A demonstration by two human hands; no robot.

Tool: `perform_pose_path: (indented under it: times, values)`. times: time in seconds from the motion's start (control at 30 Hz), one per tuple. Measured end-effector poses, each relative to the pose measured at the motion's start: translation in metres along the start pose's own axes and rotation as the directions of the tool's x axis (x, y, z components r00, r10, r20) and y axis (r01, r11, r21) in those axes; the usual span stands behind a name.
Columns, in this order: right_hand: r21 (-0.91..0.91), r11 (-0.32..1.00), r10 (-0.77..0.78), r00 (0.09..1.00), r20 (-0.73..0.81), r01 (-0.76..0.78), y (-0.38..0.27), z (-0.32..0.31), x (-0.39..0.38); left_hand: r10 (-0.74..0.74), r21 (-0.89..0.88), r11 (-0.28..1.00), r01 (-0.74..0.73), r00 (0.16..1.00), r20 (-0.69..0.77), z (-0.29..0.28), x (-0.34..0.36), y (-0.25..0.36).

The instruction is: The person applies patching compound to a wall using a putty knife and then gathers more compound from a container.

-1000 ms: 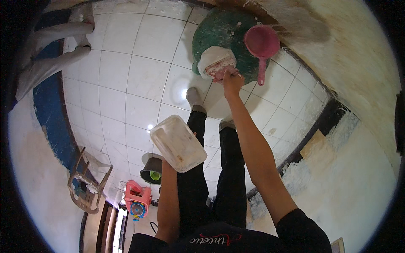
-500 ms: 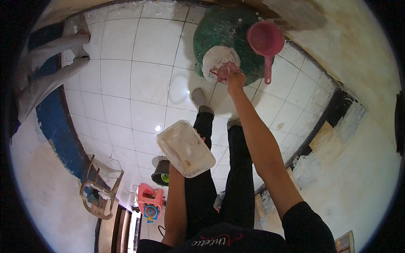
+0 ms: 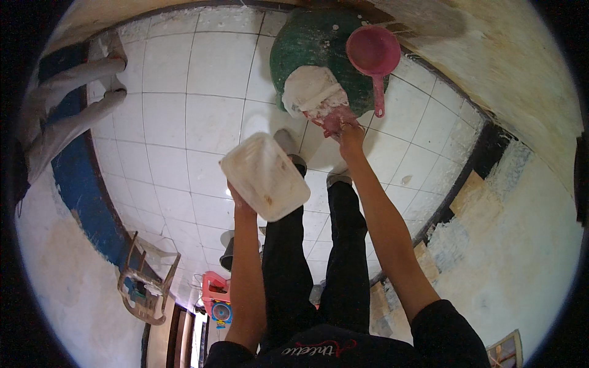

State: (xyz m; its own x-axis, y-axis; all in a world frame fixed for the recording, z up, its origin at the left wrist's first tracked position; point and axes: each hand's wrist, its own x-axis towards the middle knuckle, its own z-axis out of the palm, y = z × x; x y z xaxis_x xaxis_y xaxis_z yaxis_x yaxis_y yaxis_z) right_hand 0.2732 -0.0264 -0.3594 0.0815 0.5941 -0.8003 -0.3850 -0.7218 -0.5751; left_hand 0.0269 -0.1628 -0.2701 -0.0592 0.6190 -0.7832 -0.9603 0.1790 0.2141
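Observation:
My left hand point(image 3: 239, 195) grips a pale, smeared rectangular plastic tray point(image 3: 264, 175), held tilted above my legs. My right hand point(image 3: 350, 136) is closed on a crumpled pinkish-red item point(image 3: 336, 116) smeared with white, perhaps a bag or tool; I cannot make out which. It adjoins a white, powdery-looking mass point(image 3: 307, 86) over the round green surface point(image 3: 300, 40). Just right of that mass a pink dipper point(image 3: 371, 52) lies on the green surface, its handle toward me.
Another person's grey-trousered legs point(image 3: 73, 110) are at the left. A worn chair point(image 3: 147, 279), a dark bucket point(image 3: 226, 251) and a pink plastic item point(image 3: 218, 288) stand behind me. Patchy walls point(image 3: 515, 221) border the tiled floor point(image 3: 165, 122).
My left hand and tray have moved up toward the green surface. My right hand, with the red item, has shifted slightly right and toward me.

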Motion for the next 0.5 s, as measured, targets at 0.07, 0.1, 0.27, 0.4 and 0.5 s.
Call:
perform_pose_path:
  times: [0.07,0.1,0.27,0.4,0.5]
  values:
    - [-0.045,0.998,-0.033,0.999,0.009,0.033,-0.018,-0.009,-0.014,0.003,0.016,1.0,-0.004,0.999,0.052,-0.001,0.027,0.004]
    - [-0.091,0.993,-0.072,0.997,0.016,0.074,-0.029,-0.01,-0.022,0.004,0.024,1.0,-0.006,0.996,0.088,0.001,0.042,0.006]
    - [-0.214,0.967,-0.145,0.989,-0.007,0.14,-0.102,0.012,-0.099,0.088,0.083,0.991,-0.108,0.972,0.217,0.016,0.08,0.015]
    - [-0.529,0.751,-0.36,0.917,0.173,0.395,-0.156,0.022,-0.146,0.057,0.103,0.992,-0.076,0.983,0.175,0.059,0.09,0.007]
    - [-0.561,0.662,-0.371,0.868,0.33,0.497,-0.166,0.049,-0.172,0.029,0.078,0.996,-0.045,0.981,0.192,0.077,0.085,-0.003]
